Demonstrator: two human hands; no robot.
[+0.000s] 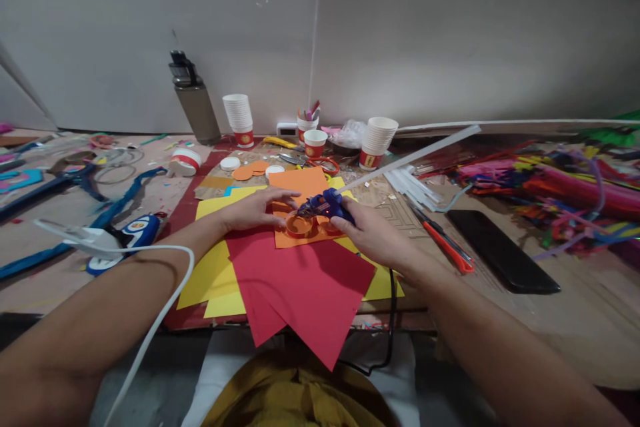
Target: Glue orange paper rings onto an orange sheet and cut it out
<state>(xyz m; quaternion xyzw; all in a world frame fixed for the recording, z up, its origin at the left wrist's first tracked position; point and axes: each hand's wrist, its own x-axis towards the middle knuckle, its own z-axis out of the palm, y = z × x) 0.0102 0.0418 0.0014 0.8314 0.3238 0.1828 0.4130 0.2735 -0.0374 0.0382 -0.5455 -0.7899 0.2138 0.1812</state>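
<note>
My right hand point(367, 230) is wrapped round a blue glue gun point(327, 203), from whose back a long translucent glue stick point(407, 159) sticks up to the right. The gun's nozzle points left, over an orange ring point(299, 225) on an orange sheet point(287, 240). Just left of the ring is my left hand point(257, 210), thumb and fingers apart, its fingertips near the ring and the nozzle; no object shows in its grasp. Red sheets point(305, 280) and yellow sheets point(213, 273) lie underneath.
Behind stand paper cup stacks point(239, 121) point(379, 142) and a bottle point(197, 107). At right lie a black phone point(503, 250), a red cutter point(447, 245) and colourful pipe cleaners point(560, 180). A white cable point(187, 267) crosses my left forearm; a black cord point(393, 320) hangs at the front edge.
</note>
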